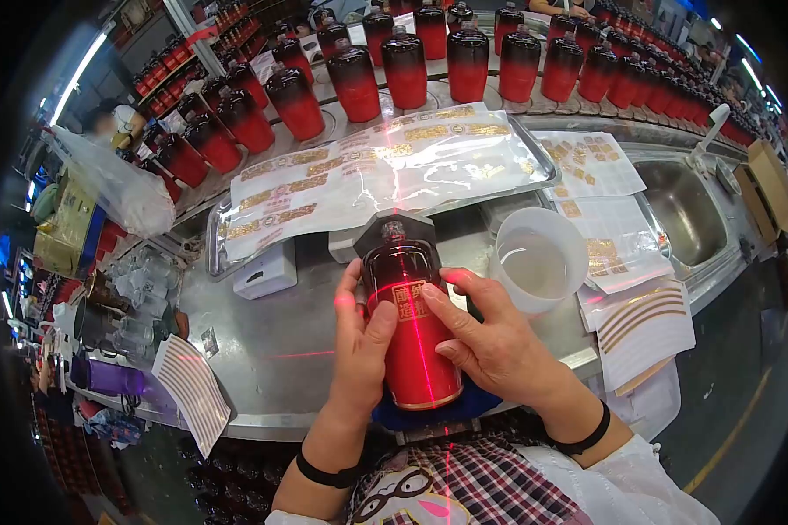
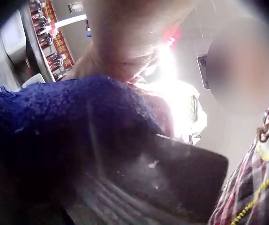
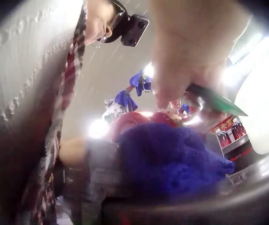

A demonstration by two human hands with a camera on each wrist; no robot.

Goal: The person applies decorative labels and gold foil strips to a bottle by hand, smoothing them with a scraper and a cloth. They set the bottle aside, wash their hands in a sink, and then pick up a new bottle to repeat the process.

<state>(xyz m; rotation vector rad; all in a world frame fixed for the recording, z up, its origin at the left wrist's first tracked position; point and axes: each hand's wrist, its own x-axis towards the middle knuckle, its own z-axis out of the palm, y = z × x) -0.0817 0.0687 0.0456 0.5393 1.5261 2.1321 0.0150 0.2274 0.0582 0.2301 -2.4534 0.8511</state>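
Observation:
A red bottle (image 1: pixel 422 363), dark toward its neck, lies tilted on a blue cloth (image 1: pixel 481 401) in front of the person, its neck pointing away. A gold label (image 1: pixel 409 300) with characters is on its front. The left hand (image 1: pixel 359 341) grips the bottle's left side, thumb on the front beside the label. Over the right side, the right hand (image 1: pixel 499 337) touches the label's edge with a fingertip. Tucked in the right hand's fingers is a thin, flat green piece (image 3: pixel 221 103). In the left wrist view the blue cloth (image 2: pixel 78 110) hides most of the bottle.
Behind the bottle, a metal tray (image 1: pixel 543 166) bears sheets of gold labels. A white tub (image 1: pixel 543 262) of liquid stands right, near label sheets (image 1: pixel 643 328) and a sink (image 1: pixel 687 214). Rows of red bottles (image 1: pixel 407 74) line the back. A striped sheet (image 1: pixel 191 394) overhangs the left edge.

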